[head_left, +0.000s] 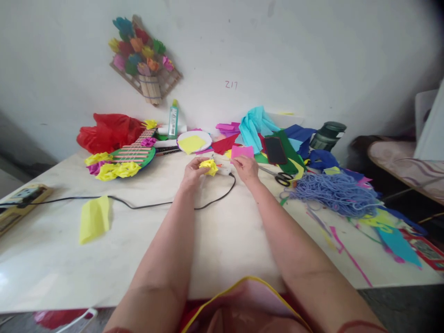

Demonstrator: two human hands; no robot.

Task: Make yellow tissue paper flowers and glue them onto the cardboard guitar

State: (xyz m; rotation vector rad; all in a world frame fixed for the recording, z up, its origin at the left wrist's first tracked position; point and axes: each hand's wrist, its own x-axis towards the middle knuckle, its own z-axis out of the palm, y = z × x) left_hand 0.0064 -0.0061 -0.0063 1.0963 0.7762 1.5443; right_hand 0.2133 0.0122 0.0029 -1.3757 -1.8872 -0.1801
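My left hand is closed around a yellow crepe-paper flower, holding it above the table's middle. Just right of the flower is a white glue gun with a black cord, partly hidden behind the flower. My right hand has its fingertips pinched together, a short way right of the flower. A piece of pink paper shows directly behind these fingers; whether they grip it or something tiny, I cannot make out.
Scissors, a phone and a heap of blue yarn lie to the right. On the left are a flower-trimmed guitar-shaped craft, yellow paper and a power strip. The black cord crosses the table. A bottle stands behind.
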